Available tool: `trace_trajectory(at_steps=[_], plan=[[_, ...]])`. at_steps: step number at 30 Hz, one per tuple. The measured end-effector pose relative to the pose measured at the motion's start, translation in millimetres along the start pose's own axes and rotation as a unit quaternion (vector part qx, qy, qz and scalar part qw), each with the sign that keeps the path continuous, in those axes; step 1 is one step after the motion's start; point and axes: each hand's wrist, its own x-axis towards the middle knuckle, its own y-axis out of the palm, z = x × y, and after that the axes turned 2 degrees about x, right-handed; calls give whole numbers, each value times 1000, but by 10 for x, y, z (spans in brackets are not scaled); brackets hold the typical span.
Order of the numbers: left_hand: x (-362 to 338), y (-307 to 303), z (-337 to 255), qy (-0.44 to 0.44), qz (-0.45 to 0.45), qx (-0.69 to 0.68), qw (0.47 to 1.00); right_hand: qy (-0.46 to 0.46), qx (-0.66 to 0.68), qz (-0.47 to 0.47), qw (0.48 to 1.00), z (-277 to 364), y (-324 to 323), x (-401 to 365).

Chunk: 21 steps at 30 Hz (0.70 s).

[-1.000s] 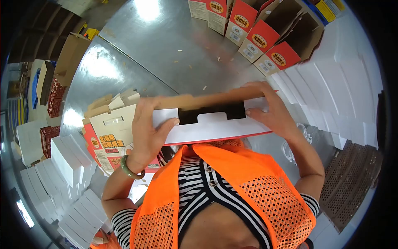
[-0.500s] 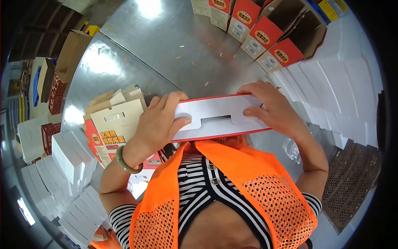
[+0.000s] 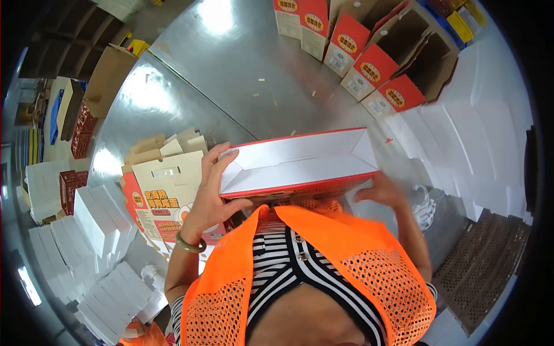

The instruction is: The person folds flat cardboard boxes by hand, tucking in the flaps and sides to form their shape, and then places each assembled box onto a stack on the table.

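Observation:
A carton (image 3: 300, 155) with red outer faces and white inner panels lies crosswise in front of my chest. Its white side faces up, showing a recessed trough with slanted end flaps and a thin slit. My left hand (image 3: 210, 190) grips its left end, fingers over the edge and thumb below. At the lower right corner is my right hand (image 3: 384, 193), thumb spread away from the fingers; some fingertips are hidden at the carton's edge. Flattened printed cartons (image 3: 167, 184) in beige and red lie beside my left hand.
Open red-and-beige cartons (image 3: 375, 69) stand in a row at the back right of the metal table (image 3: 242, 63). White stacks (image 3: 473, 138) rise at right, with more white boxes (image 3: 98, 219) at left. A brown perforated mat (image 3: 482, 271) is at lower right.
The white slotted panel facing up has given way to a recessed trough with end flaps. My right hand has left the top edge and dropped to the lower right corner.

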Motion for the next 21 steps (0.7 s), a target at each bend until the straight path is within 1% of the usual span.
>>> trace_trajectory(at_steps=[1, 2, 3, 4, 5, 6, 7, 8, 9, 10, 11, 12, 13, 14, 15, 16, 17, 18, 19, 20, 21], plan=[[1, 67, 46, 18, -46, -31, 998, 74, 2, 14, 997, -120, 63, 6], [61, 45, 43, -17, -46, -71, 996, 150, 3, 29, 988, -148, 106, 25], [182, 1, 55, -50, -49, -109, 992, 143, -6, 36, 989, -57, 112, 132], [223, -68, 192, -62, -55, -107, 991, 63, -39, 2, 997, 109, 127, 304], [236, -153, 287, -55, -65, -102, 991, -20, -67, -36, 997, 307, 151, 487], [254, -248, 364, -45, -117, -133, 983, -126, -127, -58, 982, 585, 153, 667], [288, -344, 411, -35, -166, -165, 972, -228, -185, -82, 952, 922, 149, 817], [351, -452, 401, -3, -206, -289, 935, -314, -266, -116, 904, 1299, 184, 926], [418, -570, 394, 31, -241, -409, 880, -397, -342, -149, 839, 1614, 245, 995], [430, -668, 549, 45, -279, -428, 859, -438, -376, -200, 792, 1800, 321, 1020], [498, -727, 501, 9, -341, -446, 827, -476, -406, -251, 739, 1919, 396, 1051], [552, -766, 496, 5, -379, -496, 782, -492, -381, -302, 722, 1907, 480, 1070], [596, -789, 510, 2, -413, -543, 731, -471, -333, -310, 756, 1857, 592, 1146], [646, -761, 552, 1, -425, -574, 700, -421, -189, -254, 850, 1812, 802, 1221], [716, -696, 630, 1, -435, -603, 669, -355, -40, -185, 915, 1758, 1030, 1332], [800, -599, 743, 37, -431, -627, 648, -380, -103, -141, 908, 1615, 1185, 1550], [861, -517, 778, 44, -435, -624, 648, -402, -165, -99, 895, 1503, 1319, 1769], [909, -439, 789, 43, -420, -649, 634, -409, -163, -97, 893, 1498, 1460, 1924], [961, -390, 818, 42, -403, -673, 619, -398, -129, -142, 897, 1522, 1588, 2076], [1002, -347, 875, 49, -404, -671, 619, -386, -96, -185, 899, 1570, 1644, 2197], [1031, -309, 944, 16, -381, -709, 594, -393, -97, -182, 896, 1639, 1646, 2281]])
